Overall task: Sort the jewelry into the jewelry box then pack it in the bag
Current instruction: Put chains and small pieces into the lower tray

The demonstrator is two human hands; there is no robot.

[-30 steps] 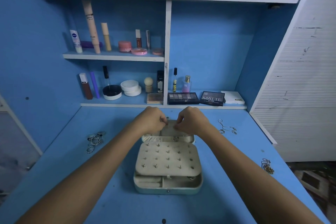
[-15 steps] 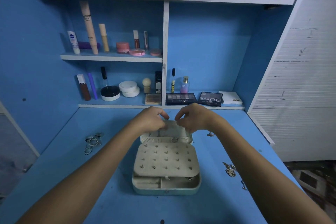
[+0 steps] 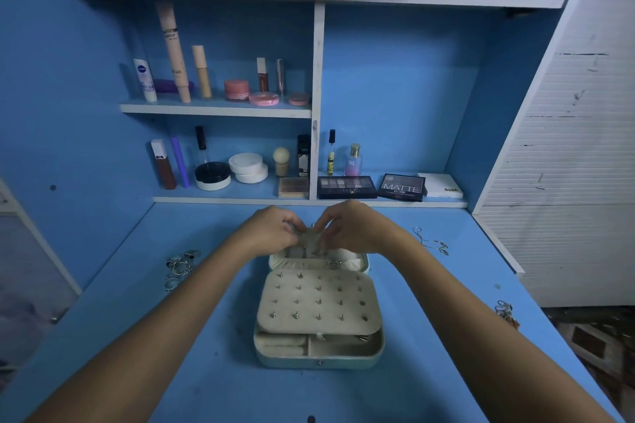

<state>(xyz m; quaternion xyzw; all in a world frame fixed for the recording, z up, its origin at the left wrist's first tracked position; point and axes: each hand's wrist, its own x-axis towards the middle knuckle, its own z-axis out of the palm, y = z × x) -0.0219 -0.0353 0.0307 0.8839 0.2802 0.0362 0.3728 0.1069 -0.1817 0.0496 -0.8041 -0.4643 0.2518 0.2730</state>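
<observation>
Midway through sorting. Jewelry box (image 3: 319,319) open on tabletop (image 3: 429,336), studs already pinned. Left hand (image 3: 271,232) and right hand (image 3: 350,228), grip pinched on something small, unidentifiable, over lid. Rings (image 3: 178,268), necklace (image 3: 431,242) still loose; packing undone.

Jewelry box (image 3: 319,347) sitting mid-desk; rings (image 3: 179,268) lying to its left, necklace (image 3: 431,241) & chain pile (image 3: 506,313) to its right.

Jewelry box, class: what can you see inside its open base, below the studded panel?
In the jewelry box, the base shows cream ring rolls at left and a small silvery piece in the right compartment. The studded panel covers the rest, so anything beneath it cannot be seen.
</observation>
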